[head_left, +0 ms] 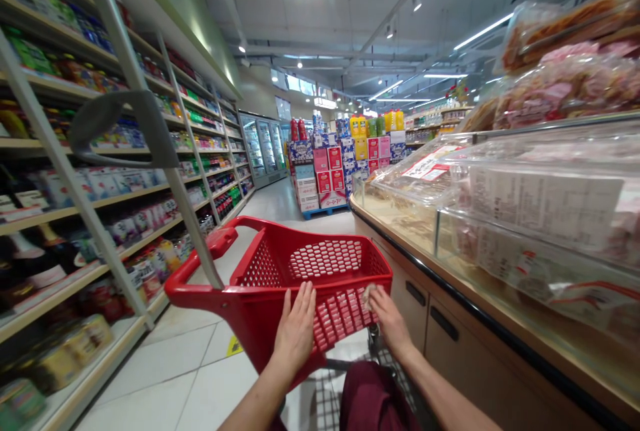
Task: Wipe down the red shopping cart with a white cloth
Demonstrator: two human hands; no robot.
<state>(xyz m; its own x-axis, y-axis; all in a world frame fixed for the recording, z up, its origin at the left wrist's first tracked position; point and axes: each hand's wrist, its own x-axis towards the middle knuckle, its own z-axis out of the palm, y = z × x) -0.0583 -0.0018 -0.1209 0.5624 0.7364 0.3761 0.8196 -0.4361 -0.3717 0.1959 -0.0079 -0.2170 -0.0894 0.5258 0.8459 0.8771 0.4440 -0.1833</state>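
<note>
A red plastic shopping cart (pixel 240 297) with a perforated basket stands in front of me, a grey pole and handle (pixel 125 131) rising from its left end. My left hand (pixel 297 324) lies flat against the near side of the basket, fingers straight and pointing up toward the rim. Close to the right corner of the same side, my right hand (pixel 387 316) is closed on a small crumpled, pale cloth (pixel 369 296), which touches the basket wall. What the cloth is made of cannot be made out. The basket's inside shows only in part.
Shelves of bottles and packets (pixel 150 217) line the left. On the right runs a wooden display counter (pixel 450 297) with clear trays of packaged food (pixel 540 197). Ahead are stacked boxes (pixel 330 171) on a blue pallet and glass-door fridges (pixel 265 144). My knee (pixel 373 394) shows below.
</note>
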